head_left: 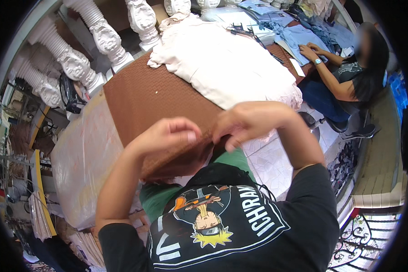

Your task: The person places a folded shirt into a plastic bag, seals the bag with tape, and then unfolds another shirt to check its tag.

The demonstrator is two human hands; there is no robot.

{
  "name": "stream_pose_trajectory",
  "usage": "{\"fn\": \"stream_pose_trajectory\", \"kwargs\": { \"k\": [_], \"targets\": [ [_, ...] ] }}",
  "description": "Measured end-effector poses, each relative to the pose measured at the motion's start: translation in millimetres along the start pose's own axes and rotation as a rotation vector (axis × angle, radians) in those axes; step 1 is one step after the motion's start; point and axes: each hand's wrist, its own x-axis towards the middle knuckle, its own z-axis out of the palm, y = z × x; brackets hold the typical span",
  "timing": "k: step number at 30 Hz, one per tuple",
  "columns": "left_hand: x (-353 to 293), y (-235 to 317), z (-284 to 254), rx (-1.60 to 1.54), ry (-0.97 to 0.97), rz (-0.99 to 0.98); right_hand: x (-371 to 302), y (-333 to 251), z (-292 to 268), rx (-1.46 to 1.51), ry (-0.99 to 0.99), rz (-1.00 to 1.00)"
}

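Observation:
A brown textured cloth (154,97) covers the table and hangs over its near edge in front of my green shorts. My left hand (170,133) is above the near part of this cloth, fingers loosely bent, with nothing visible in it. To its right, my right hand (247,122) points downward at the cloth's near right edge. Its thumb and fingers are apart, and blur hides whether the fingertips touch the cloth. Beyond my right hand lies a large heap of pale cream fabric (226,59), spread over the far part of the table.
A person (349,72) sits at the right, hands on blue garments (303,41). Pens (240,31) and papers lie near the fabric. White balusters (102,34) line the far left. A plastic-wrapped slab (84,158) adjoins the table's left side. A bench (378,145) stands at right.

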Motion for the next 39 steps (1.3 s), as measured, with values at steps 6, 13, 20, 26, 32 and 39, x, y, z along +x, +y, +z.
{"fn": "stream_pose_trajectory", "kwargs": {
  "k": [6, 13, 20, 26, 32, 39],
  "targets": [
    [117, -78, -57, 0.117, 0.627, 0.059, -8, 151, -55, -0.386, 0.829, 0.41],
    [219, -48, -140, 0.518, 0.605, 0.202, -52, 256, -145, -0.559, 1.114, 1.201],
    [347, 5, -194, 0.894, 0.652, 0.25, -57, 275, -138, -0.702, 1.327, 0.935],
    [416, -4, -204, 1.334, 0.79, 0.387, -18, 215, -115, -0.796, 1.323, 0.394],
    [399, 16, -227, 1.198, 0.7, 0.116, -26, 170, -92, -0.53, 1.247, 0.458],
    [322, 61, -277, 0.49, 0.982, 0.467, -43, 188, -83, -0.675, 1.267, 0.845]
  ]
}}
